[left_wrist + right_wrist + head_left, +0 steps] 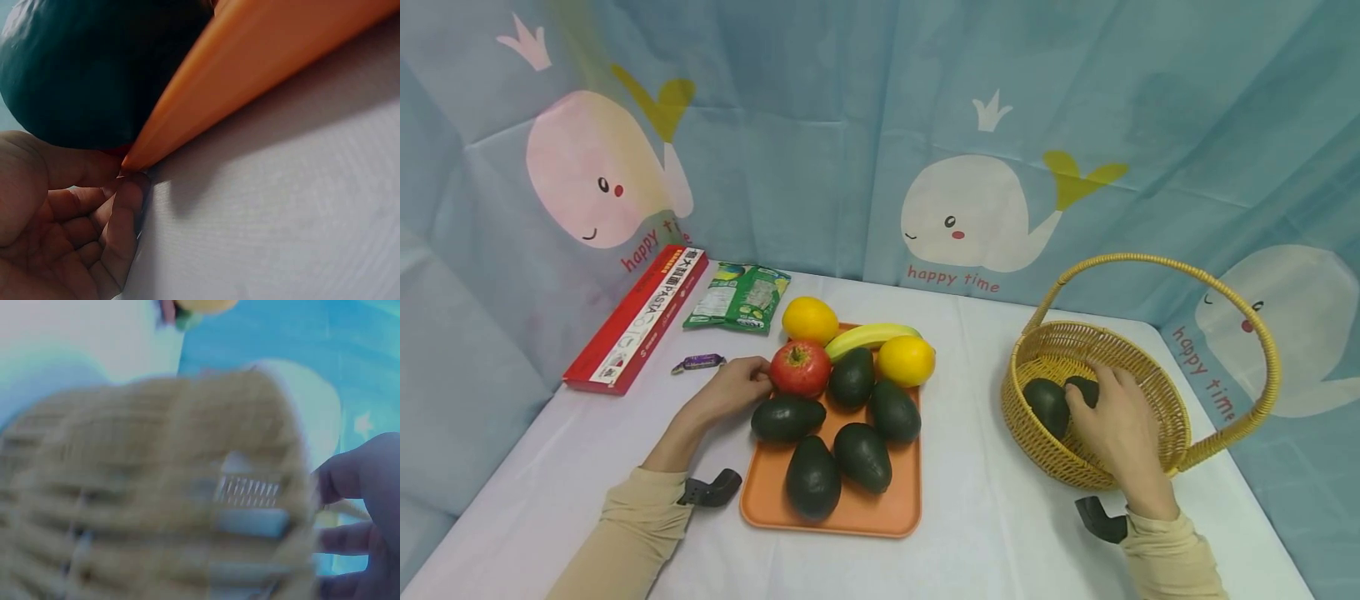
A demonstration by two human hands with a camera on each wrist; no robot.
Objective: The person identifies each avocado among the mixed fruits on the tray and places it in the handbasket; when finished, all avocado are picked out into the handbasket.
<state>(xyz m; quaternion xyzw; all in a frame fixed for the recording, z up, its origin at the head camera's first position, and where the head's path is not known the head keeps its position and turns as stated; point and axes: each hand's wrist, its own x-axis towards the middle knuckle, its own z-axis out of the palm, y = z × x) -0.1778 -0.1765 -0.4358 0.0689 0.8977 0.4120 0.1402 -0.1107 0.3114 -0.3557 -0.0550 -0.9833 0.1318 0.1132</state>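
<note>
My left hand [730,390] is at the left edge of an orange tray [880,512]; in the left wrist view its thumb and fingers pinch the tray's rim [164,119]. Beside those fingers on the tray are a red pomegranate [801,371] and a dark green avocado [786,418]. Several more avocados lie on the tray. Inside a wicker basket [1028,435] on the right, my right hand [1116,421] grips an avocado [1081,388], partly hidden by the fingers. Another avocado [1045,406] lies next to it. The right wrist view is blurred and mostly basket weave.
Two yellow lemon-like fruits [810,320] and a banana [871,336] sit at the tray's far end. Left of the tray are a purple-wrapped candy [698,362], a green snack bag [741,297] and a red pasta box [636,321]. The basket's tall handle [1262,333] arches over it.
</note>
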